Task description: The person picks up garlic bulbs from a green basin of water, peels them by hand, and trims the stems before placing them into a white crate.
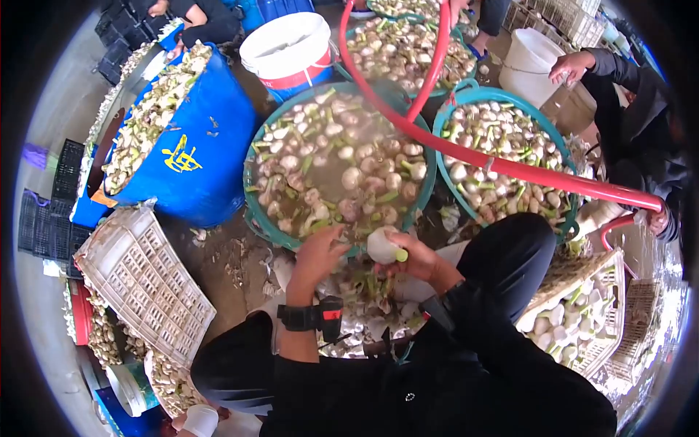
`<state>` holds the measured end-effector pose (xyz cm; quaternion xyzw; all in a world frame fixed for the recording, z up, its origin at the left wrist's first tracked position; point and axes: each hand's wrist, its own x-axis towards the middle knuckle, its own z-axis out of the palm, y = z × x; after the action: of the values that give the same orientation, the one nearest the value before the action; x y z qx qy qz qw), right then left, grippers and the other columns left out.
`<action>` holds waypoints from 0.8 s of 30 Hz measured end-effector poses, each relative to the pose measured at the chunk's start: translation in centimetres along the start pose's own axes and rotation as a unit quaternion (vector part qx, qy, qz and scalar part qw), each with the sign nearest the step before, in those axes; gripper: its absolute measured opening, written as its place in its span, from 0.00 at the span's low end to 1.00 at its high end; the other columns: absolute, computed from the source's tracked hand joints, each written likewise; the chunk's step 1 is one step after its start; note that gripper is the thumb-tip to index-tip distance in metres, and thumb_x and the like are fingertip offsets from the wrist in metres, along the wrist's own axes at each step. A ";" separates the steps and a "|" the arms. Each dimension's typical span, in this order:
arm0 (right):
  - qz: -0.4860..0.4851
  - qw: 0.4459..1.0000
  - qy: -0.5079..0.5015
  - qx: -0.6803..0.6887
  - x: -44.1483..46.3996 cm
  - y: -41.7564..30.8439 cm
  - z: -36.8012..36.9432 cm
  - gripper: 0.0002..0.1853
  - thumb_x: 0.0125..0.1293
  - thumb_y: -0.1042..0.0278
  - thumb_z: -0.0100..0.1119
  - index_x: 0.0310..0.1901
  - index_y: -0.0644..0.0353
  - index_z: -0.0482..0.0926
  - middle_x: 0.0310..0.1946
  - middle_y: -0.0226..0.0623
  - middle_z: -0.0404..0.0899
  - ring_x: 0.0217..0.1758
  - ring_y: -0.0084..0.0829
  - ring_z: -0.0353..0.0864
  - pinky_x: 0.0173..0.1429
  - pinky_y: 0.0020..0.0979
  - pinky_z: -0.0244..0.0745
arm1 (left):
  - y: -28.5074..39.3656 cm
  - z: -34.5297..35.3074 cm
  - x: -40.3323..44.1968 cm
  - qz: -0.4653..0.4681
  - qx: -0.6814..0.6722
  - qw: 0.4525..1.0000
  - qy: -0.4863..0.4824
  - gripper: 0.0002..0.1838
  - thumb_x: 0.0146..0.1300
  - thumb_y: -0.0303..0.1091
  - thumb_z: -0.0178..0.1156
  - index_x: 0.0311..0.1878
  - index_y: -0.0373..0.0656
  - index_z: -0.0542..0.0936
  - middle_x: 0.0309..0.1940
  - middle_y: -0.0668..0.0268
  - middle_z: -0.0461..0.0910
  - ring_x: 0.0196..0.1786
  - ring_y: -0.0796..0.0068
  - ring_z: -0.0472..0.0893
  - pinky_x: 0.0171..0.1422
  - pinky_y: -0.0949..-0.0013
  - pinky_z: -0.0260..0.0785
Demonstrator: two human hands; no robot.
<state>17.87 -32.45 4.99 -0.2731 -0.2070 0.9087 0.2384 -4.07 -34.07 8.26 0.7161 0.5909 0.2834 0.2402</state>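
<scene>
My right hand [419, 261] is closed around a whitish garlic bulb [382, 246] with a short green stem, at the near rim of a green tub [256, 218]. That tub holds many garlic bulbs [351, 178] in murky water. My left hand [319, 255] is beside the bulb, a little to its left and apart from it. Its fingers are bent and blurred, and whether they hold anything is unclear. A black band with a red patch is on my left wrist. Peelings [364, 288] lie below my hands.
A red hose [473, 156] crosses above the tubs. A big blue bin [211, 138] stands left, a white bucket [285, 47] behind. Another green tub [561, 142] and a co-worker's hand [571, 67] are right. Crates [145, 269] flank me, one with cleaned bulbs [571, 320].
</scene>
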 end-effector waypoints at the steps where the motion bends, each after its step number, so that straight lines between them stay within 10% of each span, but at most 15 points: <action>1: -0.018 0.999 0.001 -0.026 -0.4 -0.4 0.5 0.26 0.56 0.50 0.52 0.53 0.57 0.64 0.41 0.37 0.74 0.35 0.34 0.79 0.29 0.29 0.75 | 1.8 0.3 0.2 -0.004 -0.004 1.000 -0.003 0.15 0.47 0.29 0.62 0.40 0.38 0.76 0.29 0.58 0.75 0.36 0.63 0.77 0.40 0.65 0.68; 10: -0.063 0.964 0.093 -0.242 -1.3 -0.9 1.9 0.24 0.50 0.58 0.57 0.48 0.57 0.66 0.36 0.31 0.71 0.41 0.24 0.70 0.36 0.29 0.69 | 5.9 0.6 -0.2 0.069 0.080 0.993 -0.055 0.05 0.51 0.27 0.55 0.30 0.37 0.75 0.24 0.59 0.71 0.26 0.59 0.73 0.29 0.66 0.66; 18: -0.070 0.933 -0.161 -0.313 -2.1 -1.0 8.0 0.22 0.48 0.60 0.63 0.43 0.62 0.70 0.34 0.30 0.72 0.35 0.20 0.70 0.34 0.22 0.66 | 12.1 -8.3 -4.5 0.167 0.246 0.955 -0.023 0.02 0.45 0.26 0.57 0.23 0.41 0.73 0.19 0.63 0.66 0.21 0.64 0.72 0.23 0.65 0.64; 21: -0.032 0.939 -0.223 -0.261 -3.1 -0.9 10.3 0.28 0.48 0.63 0.63 0.50 0.65 0.66 0.41 0.32 0.71 0.44 0.21 0.68 0.49 0.24 0.63 | 14.5 -11.0 -6.2 0.091 0.290 0.953 0.017 0.03 0.45 0.28 0.55 0.21 0.44 0.72 0.20 0.66 0.66 0.22 0.66 0.73 0.23 0.65 0.64; 24: -0.062 0.942 -0.271 -0.188 -3.5 0.3 11.5 0.26 0.47 0.65 0.64 0.48 0.65 0.70 0.39 0.30 0.75 0.40 0.20 0.72 0.43 0.23 0.67 | 15.3 -10.8 -7.4 0.074 0.282 0.951 0.098 0.04 0.45 0.27 0.55 0.20 0.43 0.71 0.19 0.64 0.67 0.21 0.64 0.73 0.24 0.63 0.64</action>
<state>13.47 -37.40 15.05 -0.0433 -0.4472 0.8764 0.1733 -1.69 -44.13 25.61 0.7651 0.6127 0.1909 -0.0526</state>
